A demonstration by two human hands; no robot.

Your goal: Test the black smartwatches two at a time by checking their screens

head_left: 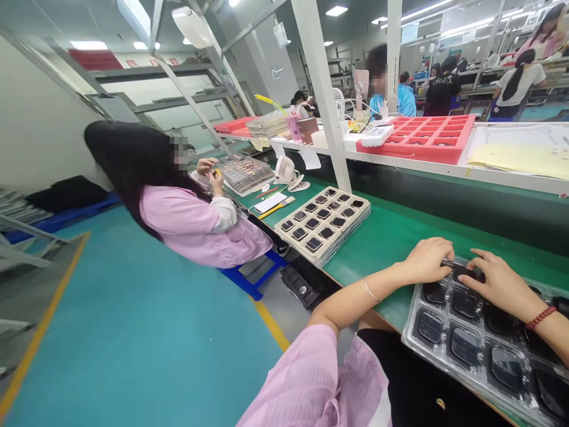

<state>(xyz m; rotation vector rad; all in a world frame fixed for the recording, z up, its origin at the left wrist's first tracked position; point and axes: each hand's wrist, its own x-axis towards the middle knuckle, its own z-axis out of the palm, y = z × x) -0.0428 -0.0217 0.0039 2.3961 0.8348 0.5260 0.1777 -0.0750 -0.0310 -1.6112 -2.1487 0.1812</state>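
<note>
My left hand (429, 261) is over the far left corner of a clear plastic tray (411, 339), its fingers closed at the end of a dark, flat piece (457, 270). Thumb and forefinger of my right hand (500, 284) curl around the other end of that same piece, just above the tray's back row. Fingers partly cover it, so its exact kind is hidden. Glossy black squares with rounded corners, like small watch screens (464, 347), lie in the tray's pockets.
A stack of cream trays (322, 261) with similar dark squares stands left on the green bench (391, 225). Beyond it are a yellow brush (278, 207), a small white fan (287, 172) and a seated co-worker in pink (191, 225). A red foam tray (427, 151) sits on the shelf above.
</note>
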